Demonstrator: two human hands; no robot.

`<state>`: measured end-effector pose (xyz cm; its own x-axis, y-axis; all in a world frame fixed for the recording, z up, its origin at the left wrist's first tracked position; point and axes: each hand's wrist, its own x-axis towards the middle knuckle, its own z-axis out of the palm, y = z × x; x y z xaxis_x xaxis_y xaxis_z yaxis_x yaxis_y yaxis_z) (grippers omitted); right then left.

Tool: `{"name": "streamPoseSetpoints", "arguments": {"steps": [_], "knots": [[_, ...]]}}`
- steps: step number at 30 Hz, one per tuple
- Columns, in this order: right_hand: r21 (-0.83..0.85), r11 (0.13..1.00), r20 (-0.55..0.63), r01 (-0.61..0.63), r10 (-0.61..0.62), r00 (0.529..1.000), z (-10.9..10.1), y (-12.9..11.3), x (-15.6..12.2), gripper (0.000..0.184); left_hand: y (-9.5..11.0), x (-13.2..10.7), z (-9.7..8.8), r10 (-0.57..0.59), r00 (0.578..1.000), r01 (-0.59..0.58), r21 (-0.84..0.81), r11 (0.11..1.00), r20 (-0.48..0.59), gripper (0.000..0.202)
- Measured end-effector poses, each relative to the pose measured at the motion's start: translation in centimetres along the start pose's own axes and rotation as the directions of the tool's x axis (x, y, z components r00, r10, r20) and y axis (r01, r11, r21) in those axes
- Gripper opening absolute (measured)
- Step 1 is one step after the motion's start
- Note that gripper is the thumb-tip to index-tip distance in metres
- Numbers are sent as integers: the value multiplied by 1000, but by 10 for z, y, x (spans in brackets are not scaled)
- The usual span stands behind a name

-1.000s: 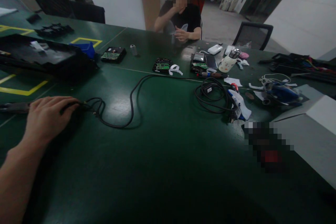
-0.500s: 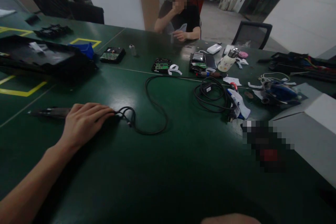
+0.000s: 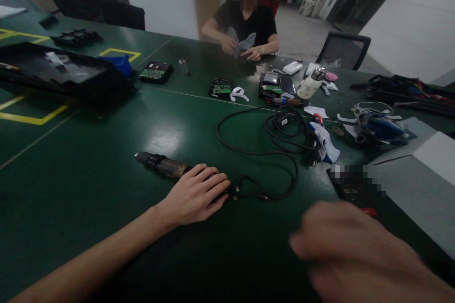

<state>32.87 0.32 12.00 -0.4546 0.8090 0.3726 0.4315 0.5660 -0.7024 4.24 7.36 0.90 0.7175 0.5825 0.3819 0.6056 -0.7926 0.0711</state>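
Observation:
My left hand [image 3: 194, 195] lies over the rear end of a dark electric screwdriver [image 3: 161, 164] that rests flat on the green table [image 3: 88, 161], its fingers curled round the handle. The tool's black cable [image 3: 256, 151] loops away to the right towards a coiled bundle [image 3: 286, 125]. My right hand [image 3: 350, 251] is low in the foreground at the right, blurred by motion, above the table and holding nothing I can make out.
A person sits across the table handling grey cloth [image 3: 245, 40]. Circuit boards [image 3: 222, 88], a white bottle [image 3: 309, 86], a blue tool [image 3: 378, 128], a black tray [image 3: 60, 73] and a white box [image 3: 419, 175] lie around.
My left hand has dragged the screwdriver to the right and nearer to me, and the cable has bunched rightward. My right hand has come into view at the lower right.

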Motion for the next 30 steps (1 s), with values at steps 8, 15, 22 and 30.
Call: {"name": "streamPoseSetpoints", "arguments": {"steps": [8,15,22,30], "knots": [[-471,880,230,-64,193,954,59,71,42,34,-3,0,1,-65,998,65,77,995,-8,30],[-385,919,171,-87,164,972,76,79,28,12,-2,4,7,-100,993,103,43,994,-58,28],[-75,967,-92,-244,237,967,103,87,23,14,-1,3,6,-110,992,112,25,993,-66,24],[-140,974,-48,-177,172,984,98,87,24,16,-1,3,9,-126,989,126,-13,992,-76,27]]}}
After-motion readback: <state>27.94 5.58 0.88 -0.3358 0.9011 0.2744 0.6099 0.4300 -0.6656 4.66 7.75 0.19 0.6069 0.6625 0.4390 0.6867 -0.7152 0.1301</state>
